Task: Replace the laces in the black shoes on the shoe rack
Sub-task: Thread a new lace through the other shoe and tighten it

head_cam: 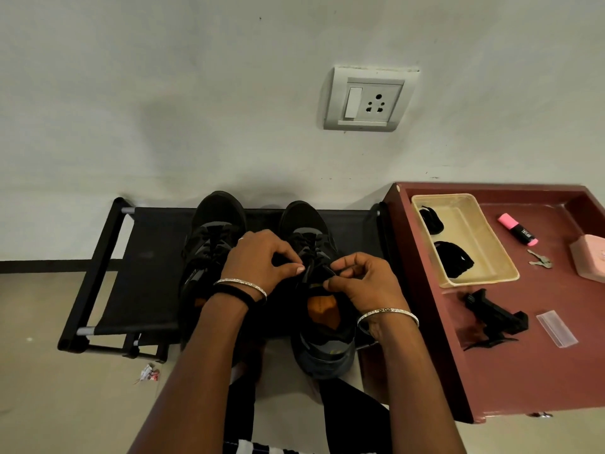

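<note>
Two black shoes stand side by side on a black shoe rack, toes toward the wall. The left shoe is laced. Over the right shoe, which has an orange insole, both hands work at the top of the lacing. My left hand pinches the black lace between thumb and fingers. My right hand pinches the lace or tongue from the other side. Two bundles of black laces lie in a beige tray on the table to the right.
A dark red table with a raised rim stands right of the rack, holding a pink highlighter, keys, a pink box, a black clip-like object and a clear plastic sleeve. A wall socket is above. A scrap of litter lies on the floor.
</note>
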